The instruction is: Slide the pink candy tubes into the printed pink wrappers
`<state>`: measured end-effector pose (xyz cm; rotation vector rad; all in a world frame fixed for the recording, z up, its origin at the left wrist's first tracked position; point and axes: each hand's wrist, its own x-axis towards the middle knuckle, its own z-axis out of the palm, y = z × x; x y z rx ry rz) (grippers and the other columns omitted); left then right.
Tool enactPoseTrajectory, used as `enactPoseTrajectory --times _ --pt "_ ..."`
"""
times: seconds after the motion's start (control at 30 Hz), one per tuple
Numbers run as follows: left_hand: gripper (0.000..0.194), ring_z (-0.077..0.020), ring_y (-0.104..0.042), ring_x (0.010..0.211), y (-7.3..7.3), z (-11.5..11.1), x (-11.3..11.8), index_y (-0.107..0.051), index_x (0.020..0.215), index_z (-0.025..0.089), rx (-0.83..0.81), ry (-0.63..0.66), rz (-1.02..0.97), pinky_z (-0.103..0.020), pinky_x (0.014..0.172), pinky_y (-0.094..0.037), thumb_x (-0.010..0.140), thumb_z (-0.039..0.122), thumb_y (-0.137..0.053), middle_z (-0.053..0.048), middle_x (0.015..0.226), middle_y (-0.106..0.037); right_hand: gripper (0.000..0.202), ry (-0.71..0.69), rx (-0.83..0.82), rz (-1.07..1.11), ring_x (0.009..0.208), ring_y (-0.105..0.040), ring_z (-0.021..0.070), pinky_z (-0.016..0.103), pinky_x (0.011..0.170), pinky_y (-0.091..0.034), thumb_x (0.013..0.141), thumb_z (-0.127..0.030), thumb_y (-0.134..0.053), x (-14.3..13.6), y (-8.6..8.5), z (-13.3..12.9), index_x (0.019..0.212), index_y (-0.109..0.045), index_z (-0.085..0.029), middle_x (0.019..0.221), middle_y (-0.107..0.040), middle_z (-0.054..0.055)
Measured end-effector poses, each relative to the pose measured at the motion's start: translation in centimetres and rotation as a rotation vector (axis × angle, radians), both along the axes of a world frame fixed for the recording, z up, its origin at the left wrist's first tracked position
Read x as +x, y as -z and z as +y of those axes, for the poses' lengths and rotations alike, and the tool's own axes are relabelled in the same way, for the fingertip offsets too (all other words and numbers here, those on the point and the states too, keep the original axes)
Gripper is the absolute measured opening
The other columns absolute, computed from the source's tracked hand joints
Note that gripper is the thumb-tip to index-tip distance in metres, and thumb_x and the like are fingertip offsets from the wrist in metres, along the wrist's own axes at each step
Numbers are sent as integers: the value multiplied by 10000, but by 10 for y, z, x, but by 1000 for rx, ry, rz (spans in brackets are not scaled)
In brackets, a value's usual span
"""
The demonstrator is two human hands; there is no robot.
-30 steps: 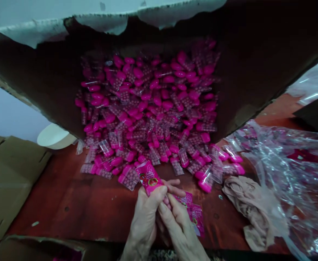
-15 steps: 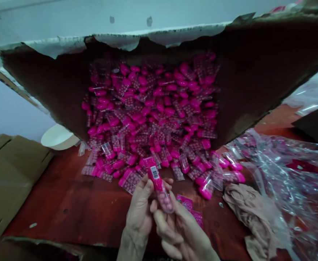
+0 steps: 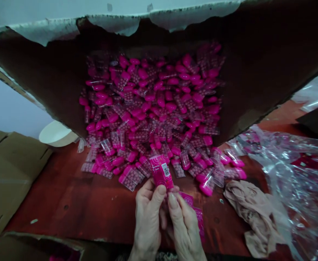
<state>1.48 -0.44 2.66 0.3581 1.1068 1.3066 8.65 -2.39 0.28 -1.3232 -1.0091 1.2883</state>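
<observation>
Between both hands is a small pack of pink balls (image 3: 161,170) in a printed pink sleeve with a white barcode label, its printed end pointing away from me. My left hand (image 3: 149,217) pinches its left side, thumb on top. My right hand (image 3: 184,224) is closed on the near end, thumb and fingers pressed together there. The clear part with the balls is hidden behind my fingers. Beyond lies a heap of similar clear containers with pink caps (image 3: 153,101). Printed pink sleeves (image 3: 198,217) lie on the table beside my right hand.
A large cardboard box (image 3: 63,79) with torn edges lies open around the heap. On the red table (image 3: 80,206) are a crumpled beige cloth (image 3: 253,206) and clear plastic film (image 3: 292,170) at right. A white bowl (image 3: 57,134) and a brown carton (image 3: 12,174) stand at left.
The pack has turned so its printed face shows more broadly, and its clear end is now covered by fingers. My right hand has closed in beside the left. The view has shifted slightly.
</observation>
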Motion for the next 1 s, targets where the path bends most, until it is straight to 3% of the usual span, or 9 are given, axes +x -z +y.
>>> enactPoseTrajectory --times 0.17,0.37,0.5,0.6,0.7,0.77,0.87,0.93,1.0 --pt "290 0 -402 345 4 -3 1 -638 947 115 18 17 35 -101 303 -239 761 337 -649 -100 763 -722 427 88 -29 -55 704 -618 182 251 622 -509 841 -543 -481 1 9 -8 986 -651 -180 797 -672 72" --pt "289 -22 -437 369 2 -9 1 -660 982 143 12 6 2 -121 330 -285 769 337 -639 -95 787 -727 357 -3 149 -222 505 -543 143 226 490 -436 913 -437 -408 3 -1 -5 849 -649 -182 572 -587 10" --pt "293 -141 -632 617 -1 -7 -7 -684 953 142 42 -75 0 -216 559 -486 738 341 -667 -105 845 -729 304 -136 363 -452 463 -563 127 210 439 -429 944 -305 -352 5 -3 7 862 -611 -170 597 -611 9" --pt "376 -204 -649 850 4 -5 -14 -678 992 148 125 -133 99 -269 760 -493 688 367 -710 -113 982 -710 290 -105 546 -695 586 -655 182 252 506 -509 942 -271 -358 5 2 11 960 -612 -133 747 -688 89" --pt "378 -222 -647 880 9 -4 -17 -680 965 138 86 -182 135 -289 782 -490 672 373 -721 -114 979 -710 334 -38 649 -811 762 -687 250 323 611 -563 924 -298 -412 4 10 9 1122 -603 -108 895 -704 159" --pt "332 -224 -652 864 8 -1 -17 -683 927 123 10 -212 85 -302 762 -500 711 375 -684 -115 922 -720 379 -50 610 -723 845 -678 262 346 681 -571 891 -339 -485 4 13 7 1194 -580 -131 965 -697 156" --pt "271 -219 -657 849 3 3 -17 -685 871 100 -36 -212 -22 -296 725 -513 757 342 -641 -121 855 -725 456 -75 382 -422 909 -658 269 358 740 -563 803 -435 -595 3 13 5 1166 -604 -159 1016 -690 134" --pt "233 -204 -662 807 -1 5 -18 -687 852 95 -29 -193 -69 -263 660 -521 753 302 -645 -122 833 -726 422 -122 149 -167 729 -671 219 300 610 -564 775 -458 -619 1 8 5 1064 -644 -152 855 -707 98" --pt "226 -176 -662 735 -2 6 -19 -685 859 96 -31 -170 -88 -206 539 -502 753 292 -644 -121 835 -726 362 -188 -48 66 464 -573 123 208 413 -475 781 -465 -609 -3 3 5 932 -654 -139 632 -643 24"
